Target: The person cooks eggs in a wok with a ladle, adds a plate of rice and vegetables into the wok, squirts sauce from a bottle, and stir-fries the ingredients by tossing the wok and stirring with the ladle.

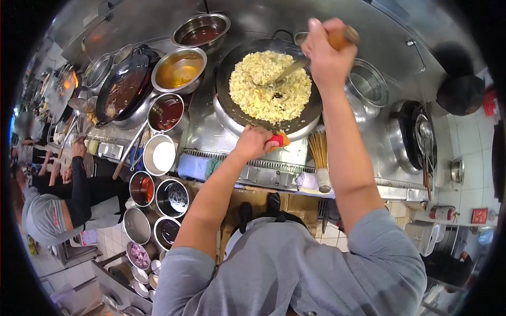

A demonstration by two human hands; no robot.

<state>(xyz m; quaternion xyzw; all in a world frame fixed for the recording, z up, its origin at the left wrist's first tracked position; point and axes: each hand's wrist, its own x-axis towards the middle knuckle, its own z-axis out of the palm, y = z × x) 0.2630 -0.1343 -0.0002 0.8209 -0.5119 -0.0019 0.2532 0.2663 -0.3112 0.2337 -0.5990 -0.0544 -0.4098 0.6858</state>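
Note:
A large dark wok full of yellowish fried rice sits on the stove in front of me. My left hand is closed on a red and orange cloth at the wok's near rim; how it meets the rim is partly hidden. Over the wok's right side, my right hand is wrapped round the wooden handle of a ladle. The ladle's metal shaft slants down leftward, and its head is partly buried in the rice. A bamboo brush leans just right of the wok.
Left of the wok stand a bowl of yellow oil, a bowl of dark liquid and several sauce pots. Another wok is farther left. At right are a metal pot and another wok. A co-worker stands left.

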